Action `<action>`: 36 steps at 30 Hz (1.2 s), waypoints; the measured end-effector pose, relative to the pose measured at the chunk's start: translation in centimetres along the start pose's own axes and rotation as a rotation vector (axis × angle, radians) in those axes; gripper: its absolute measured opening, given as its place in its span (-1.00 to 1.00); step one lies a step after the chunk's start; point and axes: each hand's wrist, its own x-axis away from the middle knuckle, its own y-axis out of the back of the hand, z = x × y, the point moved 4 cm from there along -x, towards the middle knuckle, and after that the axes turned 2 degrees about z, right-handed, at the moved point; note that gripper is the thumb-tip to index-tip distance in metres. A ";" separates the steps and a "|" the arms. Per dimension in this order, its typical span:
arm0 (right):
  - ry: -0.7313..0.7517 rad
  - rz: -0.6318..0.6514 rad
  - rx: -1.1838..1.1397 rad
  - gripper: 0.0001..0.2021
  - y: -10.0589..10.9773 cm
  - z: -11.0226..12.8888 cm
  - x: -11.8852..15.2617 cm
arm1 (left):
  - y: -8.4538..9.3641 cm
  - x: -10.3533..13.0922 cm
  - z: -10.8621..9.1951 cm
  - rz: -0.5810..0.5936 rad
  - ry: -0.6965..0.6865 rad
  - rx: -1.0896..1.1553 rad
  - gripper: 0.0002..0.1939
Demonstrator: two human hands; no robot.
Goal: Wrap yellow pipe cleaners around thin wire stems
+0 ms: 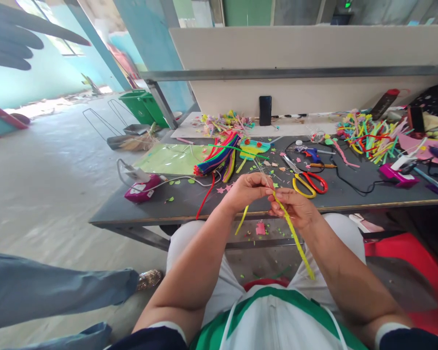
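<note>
Above the table's front edge, my left hand [250, 191] and my right hand [295, 206] meet, fingertips nearly touching. Both are closed in a pinch on a yellow pipe cleaner [292, 232], which looks twisted or braided. Its long end slants down past my right hand over my lap. A second yellow length [242, 221] hangs below my left hand; whether it joins the first is hidden. Thin pale wires [263, 167] stick up behind my left fingers. Just beyond my right hand lie scissors [304, 181] with one red and one yellow handle.
A bundle of colourful pipe cleaners [222, 153] lies on the grey table [156, 206]. Behind are a phone [265, 111], a blue glue gun [313, 154] and a mixed pile [372, 136]. Purple power blocks [143, 189] trail cords. At left are another person's legs [58, 291] and hand [14, 36].
</note>
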 end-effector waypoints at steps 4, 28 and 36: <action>0.132 -0.201 0.103 -0.87 0.5 0.8 0.1 | -0.2 -0.1 0.6 -0.083 0.033 0.009 -0.75; 0.787 -0.609 1.416 -0.82 -0.6 1.1 1.0 | 0.1 0.4 1.7 -0.286 0.230 -0.449 -0.73; 0.801 -0.600 1.492 -0.80 -0.4 0.4 0.5 | 0.2 0.6 1.8 -0.284 0.263 -0.515 -0.75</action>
